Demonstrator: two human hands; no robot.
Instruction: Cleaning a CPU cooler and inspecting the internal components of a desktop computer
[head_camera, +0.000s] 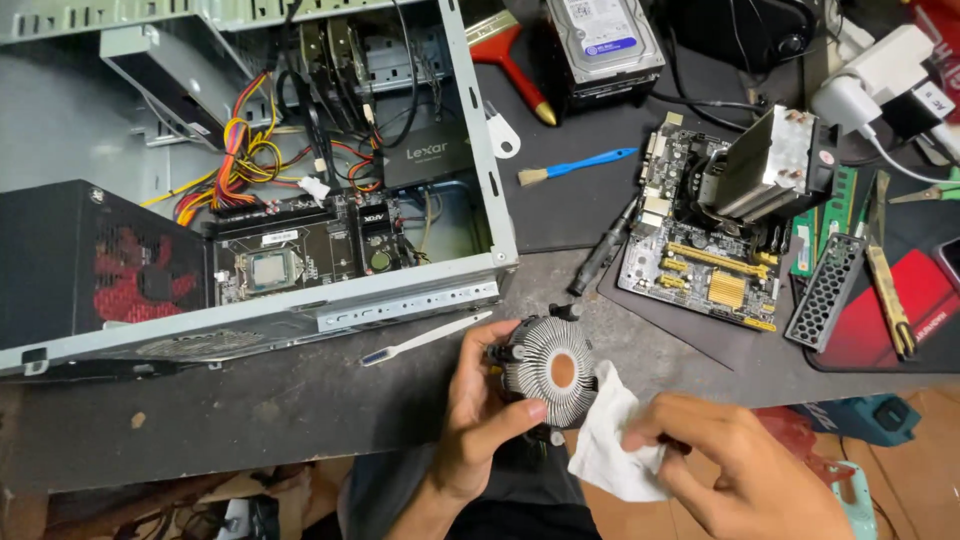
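The round finned cooler (550, 372), with its copper core facing up, sits over the near edge of the grey workbench (250, 410), held in front of the person's lap. Largest of all around it is the open computer case (250, 170) on the left of the bench, lying on its side with a motherboard (300, 255) and a bare processor (273, 270) inside, a bundle of coloured cables (240, 160) above them. To the right lies a second motherboard (700, 270) on a dark mat, with a tall tower heatsink (765, 165) leaning on it. A hard drive (603, 40) rests at the top of the bench. The left hand (480, 410) is clenched around the cooler's rim, thumb across the fins and fingers behind it. The right hand (730, 460) pinches a crumpled white wipe (615, 440), which touches the cooler's right edge. Smaller things lie between: a white toothbrush (425, 339) just beside the case's front edge, a blue-handled brush (577, 165) on the mat, and a black screwdriver (603, 252) near the second motherboard
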